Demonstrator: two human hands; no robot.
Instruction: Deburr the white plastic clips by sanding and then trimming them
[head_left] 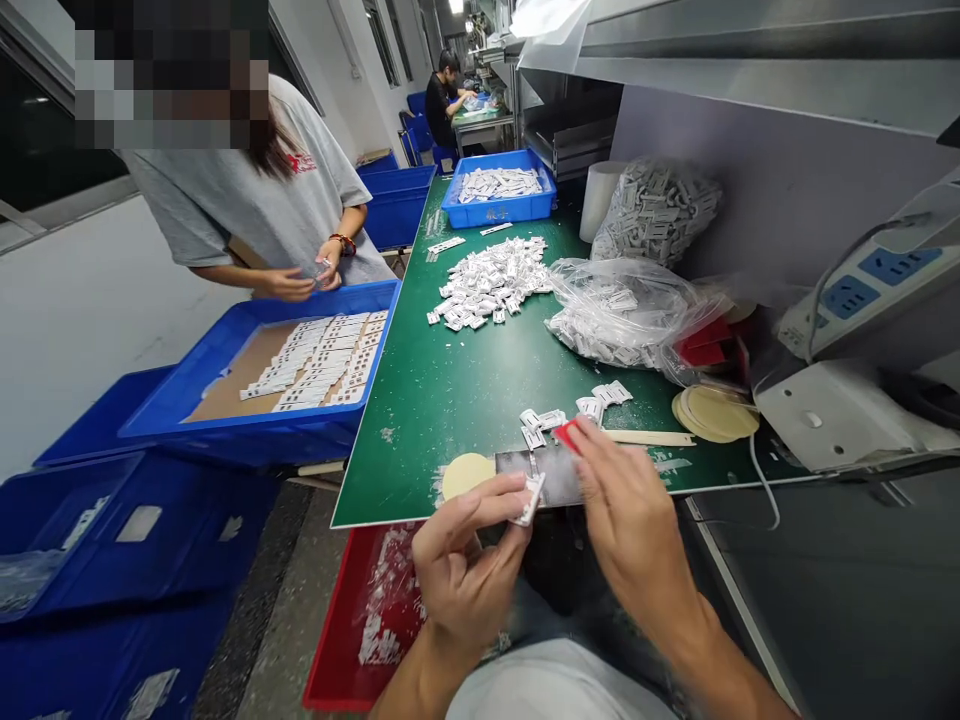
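Near the front edge of the green table, my left hand (pixel 472 550) pinches a small white plastic part (pixel 530 500), tilted, between thumb and fingers. To its right, my right hand (pixel 634 510) grips a small red flat piece (pixel 568 434), mostly covered by the fingers. A gap separates the red piece from the white part. Below both hands' fingertips, a grey metal-looking plate (pixel 557 478) lies at the table edge. Beside it is a pale yellow disc (pixel 466 474), partly behind my left hand. Several loose white parts (pixel 606 397) lie just beyond.
A heap of white parts (pixel 495 280) covers the green table (pixel 405 430) farther back, near bagged parts (pixel 622 315) and a blue tray (pixel 499 210). Yellow discs (pixel 712 413) and a power strip (pixel 862 280) are right. A co-worker stands left behind a blue bin (pixel 247 430); a red bin (pixel 337 640) sits below.
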